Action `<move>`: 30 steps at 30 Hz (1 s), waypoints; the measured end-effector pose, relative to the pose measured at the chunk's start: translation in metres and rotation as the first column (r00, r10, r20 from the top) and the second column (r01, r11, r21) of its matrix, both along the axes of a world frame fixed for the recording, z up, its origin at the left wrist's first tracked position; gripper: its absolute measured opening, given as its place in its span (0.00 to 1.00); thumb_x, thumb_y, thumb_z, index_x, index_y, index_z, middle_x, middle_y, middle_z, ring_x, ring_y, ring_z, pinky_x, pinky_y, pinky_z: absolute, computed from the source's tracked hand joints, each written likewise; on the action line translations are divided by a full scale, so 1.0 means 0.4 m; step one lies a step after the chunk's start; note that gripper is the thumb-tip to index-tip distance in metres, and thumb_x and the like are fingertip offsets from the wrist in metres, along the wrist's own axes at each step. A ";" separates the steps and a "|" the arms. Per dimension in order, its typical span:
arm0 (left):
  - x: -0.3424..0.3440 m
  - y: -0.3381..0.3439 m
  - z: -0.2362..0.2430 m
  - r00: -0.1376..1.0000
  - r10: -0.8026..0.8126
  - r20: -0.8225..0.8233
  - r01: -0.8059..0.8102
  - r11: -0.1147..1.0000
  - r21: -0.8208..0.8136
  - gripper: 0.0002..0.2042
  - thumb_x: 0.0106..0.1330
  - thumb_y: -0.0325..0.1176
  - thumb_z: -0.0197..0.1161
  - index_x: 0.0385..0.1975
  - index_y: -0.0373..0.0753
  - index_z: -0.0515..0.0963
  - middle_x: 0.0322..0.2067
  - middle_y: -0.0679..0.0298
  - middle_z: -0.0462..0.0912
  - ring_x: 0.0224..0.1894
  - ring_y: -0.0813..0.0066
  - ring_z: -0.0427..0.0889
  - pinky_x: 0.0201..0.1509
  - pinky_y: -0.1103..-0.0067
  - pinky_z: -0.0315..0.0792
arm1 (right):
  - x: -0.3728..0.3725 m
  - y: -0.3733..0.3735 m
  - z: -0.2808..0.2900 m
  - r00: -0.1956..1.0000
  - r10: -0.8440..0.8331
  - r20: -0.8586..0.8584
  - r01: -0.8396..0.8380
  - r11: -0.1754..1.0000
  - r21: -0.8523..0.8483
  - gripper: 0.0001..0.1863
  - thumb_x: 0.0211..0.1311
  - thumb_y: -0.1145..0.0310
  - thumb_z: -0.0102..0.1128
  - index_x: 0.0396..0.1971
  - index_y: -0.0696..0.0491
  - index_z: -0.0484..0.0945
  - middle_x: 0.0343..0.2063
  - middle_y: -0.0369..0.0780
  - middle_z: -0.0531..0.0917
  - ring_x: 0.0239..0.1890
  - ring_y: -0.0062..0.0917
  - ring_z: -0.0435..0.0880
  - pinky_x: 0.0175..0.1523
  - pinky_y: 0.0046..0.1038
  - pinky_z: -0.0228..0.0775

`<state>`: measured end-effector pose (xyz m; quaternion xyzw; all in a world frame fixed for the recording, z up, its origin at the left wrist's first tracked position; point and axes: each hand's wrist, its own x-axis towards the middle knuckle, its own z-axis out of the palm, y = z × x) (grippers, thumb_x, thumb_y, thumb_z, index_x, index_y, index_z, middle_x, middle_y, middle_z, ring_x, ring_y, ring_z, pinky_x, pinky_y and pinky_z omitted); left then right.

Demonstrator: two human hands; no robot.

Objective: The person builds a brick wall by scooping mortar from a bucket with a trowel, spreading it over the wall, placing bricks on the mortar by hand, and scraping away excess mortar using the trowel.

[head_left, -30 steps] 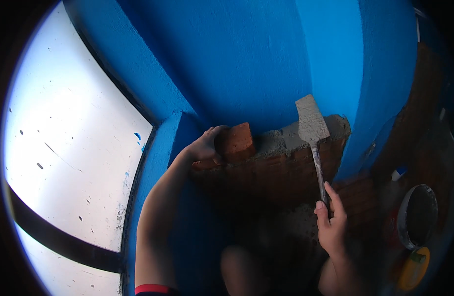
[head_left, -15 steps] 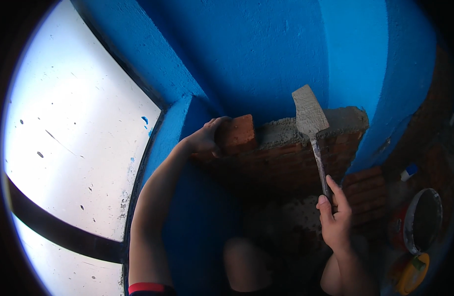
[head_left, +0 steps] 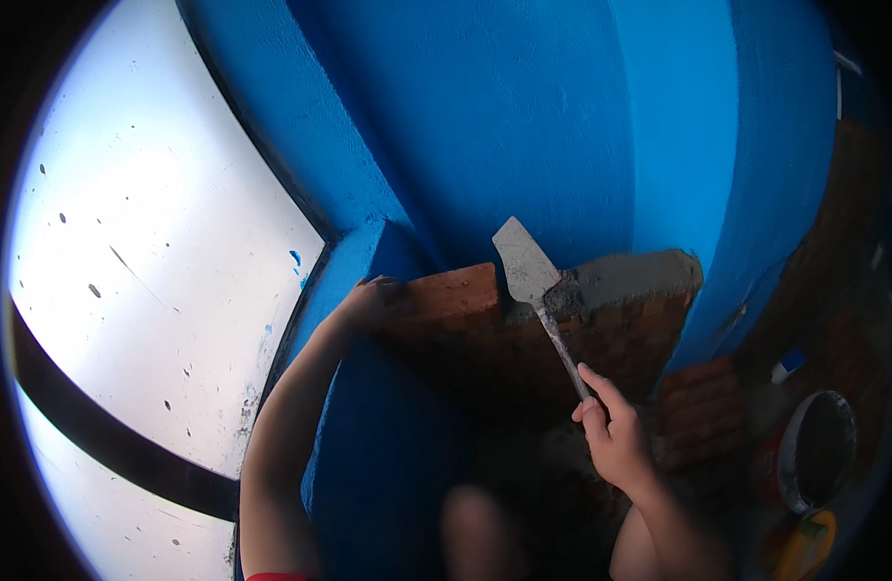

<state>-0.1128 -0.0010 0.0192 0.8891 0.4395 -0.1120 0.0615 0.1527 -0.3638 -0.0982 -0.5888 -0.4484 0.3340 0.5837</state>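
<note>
An orange-red brick (head_left: 456, 293) lies on top of a low brick wall (head_left: 620, 324), in the corner beside the blue side wall. My left hand (head_left: 371, 302) is closed about its left end, the fingers over the top and partly in shadow. My right hand (head_left: 615, 431) grips the handle of a trowel (head_left: 529, 266), index finger stretched along it. The blade points up and left, close to the brick's right end. Grey mortar (head_left: 640, 279) covers the wall top to the right of the blade.
Stacked bricks (head_left: 700, 407) stand at the right. Beyond them are a bucket (head_left: 822, 453), a yellow round lid (head_left: 807, 547) and a small blue-and-white object (head_left: 788, 366). A bright window (head_left: 155, 261) with a dark frame fills the left side. A blue wall (head_left: 504, 126) rises behind.
The trowel has moved left and down from over the mortar to beside the brick. More of the brick's length shows, with my left hand at its far left end. The view has shifted slightly.
</note>
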 end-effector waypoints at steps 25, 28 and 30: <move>0.111 -0.062 -0.007 0.999 0.014 -0.044 0.004 0.924 0.383 0.25 0.67 0.57 0.59 0.58 0.51 0.79 0.64 0.59 0.75 0.72 0.62 0.63 0.76 0.47 0.45 | 0.068 0.324 0.056 0.826 0.024 0.563 -0.166 0.965 0.203 0.19 0.72 0.69 0.53 0.60 0.52 0.76 0.39 0.49 0.85 0.38 0.43 0.86 0.41 0.39 0.79; 0.114 -0.063 -0.013 0.998 0.045 -0.046 -0.025 0.928 0.372 0.26 0.67 0.58 0.58 0.60 0.51 0.78 0.65 0.60 0.73 0.74 0.63 0.60 0.76 0.45 0.42 | 0.066 0.321 0.053 0.808 -0.077 0.584 -0.154 0.929 0.336 0.19 0.70 0.68 0.54 0.59 0.49 0.77 0.36 0.47 0.85 0.34 0.46 0.84 0.39 0.42 0.78; 0.114 -0.060 -0.013 0.998 0.045 -0.051 -0.023 0.929 0.369 0.26 0.67 0.58 0.58 0.61 0.51 0.77 0.66 0.61 0.73 0.75 0.62 0.58 0.75 0.43 0.40 | 0.068 0.316 0.061 0.811 -0.002 0.586 -0.182 0.950 0.255 0.19 0.71 0.65 0.55 0.60 0.50 0.76 0.36 0.47 0.85 0.34 0.42 0.85 0.38 0.40 0.77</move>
